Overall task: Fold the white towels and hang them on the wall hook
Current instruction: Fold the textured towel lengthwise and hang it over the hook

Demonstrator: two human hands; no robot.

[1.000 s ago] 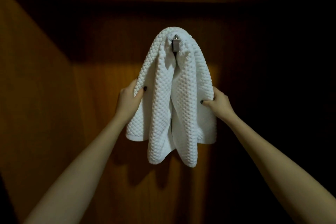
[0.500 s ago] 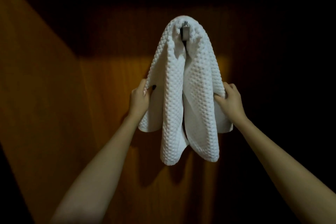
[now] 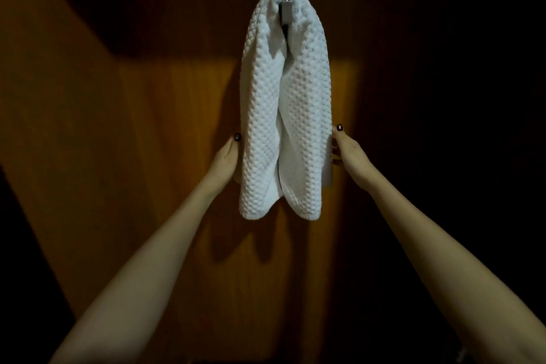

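Dim wooden wall (image 3: 165, 133), brown and vertically grained, lit warmly in a patch behind and below the hook, dark above and off to the right of it. White towel (image 3: 266, 115) with a bumpy waffle weave, draped over the hook and hanging straight down from it in two long folds that meet along a centre seam, rounded lower ends side by side well below the hook. Two bare forearms reaching up from the bottom corners toward the towel's lower half. Left hand (image 3: 226, 158) pressed flat to the towel's left edge, far below the hook, fingers straight and together, one dark-painted nail at the tip; not closed around the cloth. Right hand (image 3: 347, 151) laid against the towel's right edge at about the same height, fingers extended, partly tucked behind the fabric, so grip there hard to judge. Small metal hook (image 3: 286, 6), squarish, poking out at the top of the towel.
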